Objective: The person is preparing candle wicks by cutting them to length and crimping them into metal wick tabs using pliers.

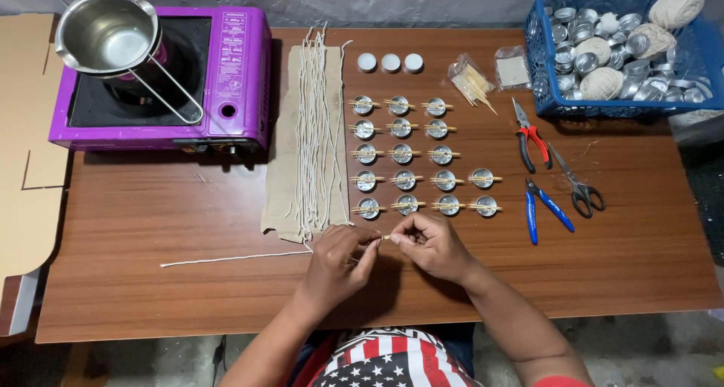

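Both hands meeting over table [151, 281]: left hand [339, 263] and right hand [430, 245] pinching small stick [385, 238], lying left-right between grips.

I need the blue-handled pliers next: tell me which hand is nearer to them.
Right. The right hand lies just left of the blue-handled pliers; the left hand is farther left, beyond it.

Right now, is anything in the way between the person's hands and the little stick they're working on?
No. The left hand and right hand both already pinch the small stick between their fingertips. Nothing visible lies between them. The nearest tin cups sit just beyond, clear of the hands, and the loose white string trails to the left.
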